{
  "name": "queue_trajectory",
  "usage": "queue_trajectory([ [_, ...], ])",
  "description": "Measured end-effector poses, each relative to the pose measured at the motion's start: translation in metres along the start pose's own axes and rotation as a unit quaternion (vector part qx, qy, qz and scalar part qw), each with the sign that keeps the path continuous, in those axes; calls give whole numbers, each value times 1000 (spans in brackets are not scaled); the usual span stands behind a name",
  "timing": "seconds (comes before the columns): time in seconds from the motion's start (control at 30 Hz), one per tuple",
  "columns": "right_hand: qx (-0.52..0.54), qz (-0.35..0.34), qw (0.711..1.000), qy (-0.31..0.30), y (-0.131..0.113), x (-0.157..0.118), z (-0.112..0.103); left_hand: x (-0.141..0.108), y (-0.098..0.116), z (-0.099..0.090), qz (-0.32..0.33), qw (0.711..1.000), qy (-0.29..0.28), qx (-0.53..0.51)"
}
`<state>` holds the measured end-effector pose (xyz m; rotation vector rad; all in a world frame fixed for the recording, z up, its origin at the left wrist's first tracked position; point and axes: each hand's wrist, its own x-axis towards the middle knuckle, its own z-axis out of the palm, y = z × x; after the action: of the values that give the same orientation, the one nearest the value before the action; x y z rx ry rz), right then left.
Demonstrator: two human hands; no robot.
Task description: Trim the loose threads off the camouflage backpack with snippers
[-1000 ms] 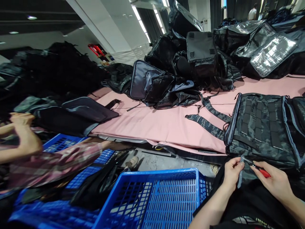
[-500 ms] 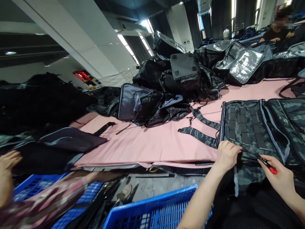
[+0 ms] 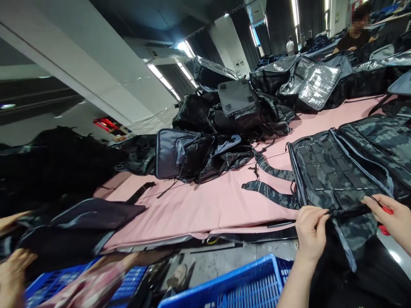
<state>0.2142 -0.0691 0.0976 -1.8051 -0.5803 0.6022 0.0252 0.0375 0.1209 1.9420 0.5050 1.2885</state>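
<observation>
A dark camouflage backpack (image 3: 324, 162) lies on the pink-covered table in front of me, its webbing rows facing up and one zipped side gaping. My left hand (image 3: 311, 231) pinches the near edge of the backpack, by a dark strip of its fabric. Across from it, my right hand (image 3: 390, 214) has its thumb and finger on the other end of that strip. Red-handled scissors (image 3: 388, 210) are tucked in the same right hand, their blades mostly hidden. Two padded shoulder straps (image 3: 269, 194) spread left from the backpack.
Several dark bags (image 3: 205, 154) are heaped across the pink table (image 3: 205, 205), some with silver lining. Blue plastic crates (image 3: 221, 282) stand below the near edge. At left, another person's hands (image 3: 19, 265) handle a black bag (image 3: 73, 231). A person (image 3: 356, 34) works far back.
My right hand has moved right and now grips the strip's end, with the scissors drawn back into the palm. The strip is stretched between my hands. The camera view has shifted slightly.
</observation>
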Motion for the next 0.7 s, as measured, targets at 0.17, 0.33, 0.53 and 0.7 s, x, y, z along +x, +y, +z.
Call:
queue_trajectory([
  [0.17,167,105,968,-153,-10,-27,25,-5,-4,10,118,987,7,109],
  [0.33,176,96,955,-218,-7,-29,43,-8,-5,10,180,965,6,189],
  [0.53,64,24,978,-195,-13,-29,41,2,-1,-10,25,987,-159,23],
  [0.7,-44,-98,974,-198,-9,-28,44,18,5,-15,-72,969,-234,21],
])
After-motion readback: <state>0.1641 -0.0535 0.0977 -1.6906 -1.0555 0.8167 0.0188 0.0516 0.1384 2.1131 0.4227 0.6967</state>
